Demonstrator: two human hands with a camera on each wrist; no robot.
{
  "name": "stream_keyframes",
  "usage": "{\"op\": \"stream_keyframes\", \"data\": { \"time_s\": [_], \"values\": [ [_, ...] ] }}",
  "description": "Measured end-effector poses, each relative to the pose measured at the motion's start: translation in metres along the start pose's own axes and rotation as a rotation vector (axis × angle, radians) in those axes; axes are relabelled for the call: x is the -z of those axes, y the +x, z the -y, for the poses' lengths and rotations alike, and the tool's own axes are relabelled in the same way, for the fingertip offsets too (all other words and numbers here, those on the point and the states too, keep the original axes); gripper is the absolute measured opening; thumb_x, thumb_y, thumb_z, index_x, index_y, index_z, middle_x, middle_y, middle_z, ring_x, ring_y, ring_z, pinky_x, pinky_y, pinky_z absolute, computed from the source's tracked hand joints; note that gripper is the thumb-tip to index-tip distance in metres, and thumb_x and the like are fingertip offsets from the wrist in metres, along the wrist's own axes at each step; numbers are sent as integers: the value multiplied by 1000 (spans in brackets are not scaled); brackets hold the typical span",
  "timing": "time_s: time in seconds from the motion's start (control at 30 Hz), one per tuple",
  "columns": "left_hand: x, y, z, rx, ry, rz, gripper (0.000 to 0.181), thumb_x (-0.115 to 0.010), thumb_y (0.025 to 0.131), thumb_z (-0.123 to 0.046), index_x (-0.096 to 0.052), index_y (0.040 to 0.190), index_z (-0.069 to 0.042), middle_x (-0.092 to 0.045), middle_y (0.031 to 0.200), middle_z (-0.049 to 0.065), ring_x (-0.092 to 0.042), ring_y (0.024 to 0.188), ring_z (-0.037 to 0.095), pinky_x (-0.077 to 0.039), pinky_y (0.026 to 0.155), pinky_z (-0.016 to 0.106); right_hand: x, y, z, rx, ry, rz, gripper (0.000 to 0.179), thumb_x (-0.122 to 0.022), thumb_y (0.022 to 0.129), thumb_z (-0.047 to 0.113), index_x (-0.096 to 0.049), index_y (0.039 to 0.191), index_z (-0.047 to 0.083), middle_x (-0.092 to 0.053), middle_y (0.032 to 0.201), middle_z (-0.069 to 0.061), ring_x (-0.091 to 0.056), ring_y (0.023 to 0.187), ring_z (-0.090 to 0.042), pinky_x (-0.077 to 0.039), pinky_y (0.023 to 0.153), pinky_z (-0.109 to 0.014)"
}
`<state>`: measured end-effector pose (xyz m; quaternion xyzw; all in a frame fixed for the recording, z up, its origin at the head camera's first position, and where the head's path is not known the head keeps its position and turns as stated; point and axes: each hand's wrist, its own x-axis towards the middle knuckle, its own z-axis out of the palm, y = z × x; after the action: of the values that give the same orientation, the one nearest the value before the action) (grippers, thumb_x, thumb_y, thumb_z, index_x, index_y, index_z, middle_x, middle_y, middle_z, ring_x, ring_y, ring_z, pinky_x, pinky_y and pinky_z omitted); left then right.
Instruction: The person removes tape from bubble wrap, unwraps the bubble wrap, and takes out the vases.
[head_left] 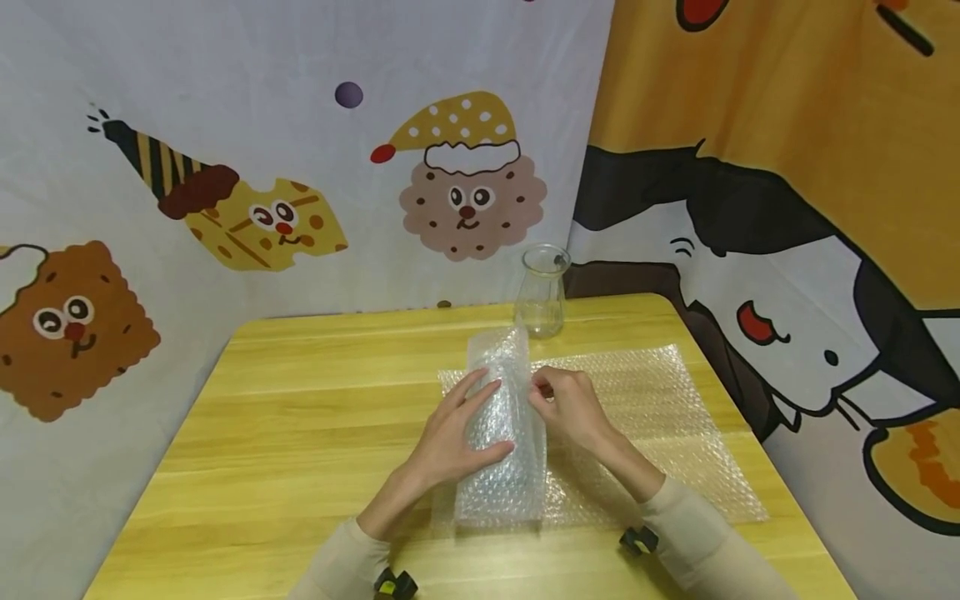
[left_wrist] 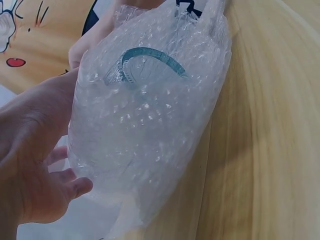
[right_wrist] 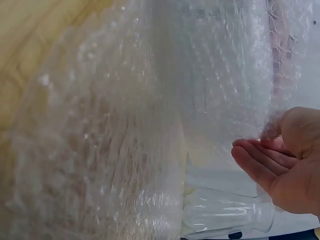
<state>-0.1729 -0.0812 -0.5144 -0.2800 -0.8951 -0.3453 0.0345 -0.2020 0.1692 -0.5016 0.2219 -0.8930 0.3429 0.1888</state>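
A bubble-wrapped bundle [head_left: 495,492] lies lengthwise near the middle of the table, with a loose bubble wrap sheet [head_left: 660,417] running out to its right. Through the near end of the bundle, the left wrist view shows a curved greenish glass rim [left_wrist: 150,52]; the layers hide the rest of that object. My left hand [head_left: 446,446] rests on the bundle's left side, thumb and fingers spread. On the other side, my right hand [head_left: 573,404] pinches the bubble wrap at the bundle's edge; the right wrist view shows fingertips [right_wrist: 245,146] against the film.
An unwrapped clear glass vase [head_left: 542,304] stands upright at the back of the wooden table [head_left: 300,433], just beyond the bundle. Printed cartoon curtains [head_left: 300,67] hang behind the table and along its right side.
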Motion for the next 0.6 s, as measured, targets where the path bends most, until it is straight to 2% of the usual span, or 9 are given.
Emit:
{"op": "stream_keyframes", "data": {
  "time_s": [0.27,0.43,0.6],
  "values": [
    [3,-3,2,9,-34,1,99,-88,93,-52,-44,175,-19,-26,190,4,-30,174,36,-36,136,72,5,-5,-1,-151,124,53,8,-74,97,-3,-81,101,-1,-86,100,-18,-87,91,-33,-74,83,-36],
    [6,-7,2,31,-66,16,100,-88,93,-51,-42,175,-20,-25,190,3,-32,174,37,-39,134,72,13,-15,-7,-226,102,65,12,-76,99,0,-79,110,-3,-85,103,-17,-85,92,-30,-74,83,-37],
    [9,-10,5,38,-103,1,98,-89,93,-52,-43,175,-23,-27,189,4,-36,171,39,-44,129,74,22,-25,-19,-274,51,80,16,-75,100,1,-78,115,-3,-84,100,-14,-82,88,-24,-73,78,-35]
  ]
}}
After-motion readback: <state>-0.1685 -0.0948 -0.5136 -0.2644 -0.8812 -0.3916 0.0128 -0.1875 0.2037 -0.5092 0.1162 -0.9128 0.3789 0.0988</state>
